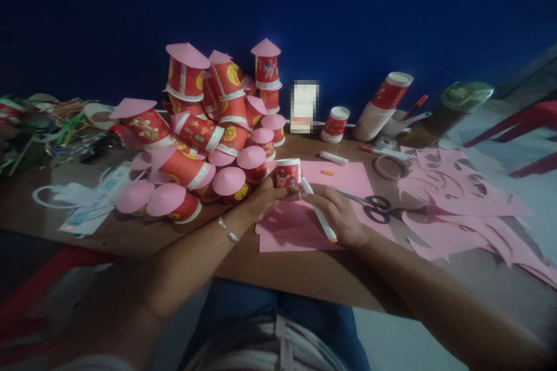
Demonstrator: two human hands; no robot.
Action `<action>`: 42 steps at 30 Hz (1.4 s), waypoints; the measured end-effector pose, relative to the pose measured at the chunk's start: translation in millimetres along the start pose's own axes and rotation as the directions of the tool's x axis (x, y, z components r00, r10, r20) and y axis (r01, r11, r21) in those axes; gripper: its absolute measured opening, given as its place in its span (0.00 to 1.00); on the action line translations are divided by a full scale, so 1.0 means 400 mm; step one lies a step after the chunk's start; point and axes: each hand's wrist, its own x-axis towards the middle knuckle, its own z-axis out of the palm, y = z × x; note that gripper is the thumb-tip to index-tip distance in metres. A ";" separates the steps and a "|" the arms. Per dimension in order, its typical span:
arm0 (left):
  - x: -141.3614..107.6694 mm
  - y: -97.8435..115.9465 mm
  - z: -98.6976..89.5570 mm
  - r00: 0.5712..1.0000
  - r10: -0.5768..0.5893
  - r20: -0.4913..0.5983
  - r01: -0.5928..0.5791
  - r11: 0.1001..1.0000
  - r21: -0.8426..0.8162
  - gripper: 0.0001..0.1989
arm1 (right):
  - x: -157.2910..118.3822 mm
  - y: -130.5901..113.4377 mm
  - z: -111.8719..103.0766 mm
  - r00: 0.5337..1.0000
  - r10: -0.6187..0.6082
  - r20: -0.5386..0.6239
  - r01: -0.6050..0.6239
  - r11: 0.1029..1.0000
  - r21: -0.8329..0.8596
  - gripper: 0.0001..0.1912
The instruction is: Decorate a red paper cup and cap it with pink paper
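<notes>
My left hand point(266, 196) is closed round a red printed paper cup point(288, 173) with a white rim, held upright above the pink paper sheets point(285, 229). In my right hand point(342, 214) is a white marker point(322, 217) with an orange end; its upper end meets the cup's right side. An orange marker cap point(328, 173) lies on the paper just beyond my hands. Scissors with dark handles point(376, 208) rest to the right of my right hand.
Red cups with pink paper cones point(189, 133) are piled at the left. A white power strip point(98, 203) lies before them. Behind stand a single cup point(335, 124) and a leaning cup stack point(383, 105). A tape roll point(390, 167) and pink paper scraps point(461, 197) lie right.
</notes>
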 end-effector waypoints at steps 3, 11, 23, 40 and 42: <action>0.002 -0.005 -0.004 1.000 0.015 0.012 -0.015 1.000 -0.003 0.25 | 0.000 -0.002 -0.001 1.000 -0.015 0.010 0.015 1.000 0.000 0.22; 0.002 -0.014 -0.012 0.999 0.033 0.018 -0.034 0.997 0.068 0.24 | 0.008 -0.010 -0.030 1.000 0.021 0.013 -0.020 0.997 -0.081 0.17; -0.004 0.000 0.003 0.994 0.046 -0.100 -0.001 0.914 0.407 0.34 | 0.001 -0.004 -0.009 0.997 0.061 -0.044 -0.062 0.998 -0.029 0.12; 0.007 -0.011 -0.010 1.000 0.012 0.013 -0.016 0.880 0.474 0.40 | 0.008 -0.009 -0.021 1.000 -0.015 0.013 0.015 1.000 0.011 0.09; 0.008 -0.015 -0.011 1.000 0.016 0.016 -0.021 0.884 0.466 0.39 | 0.012 -0.011 -0.023 0.999 -0.019 0.027 0.019 1.000 -0.006 0.09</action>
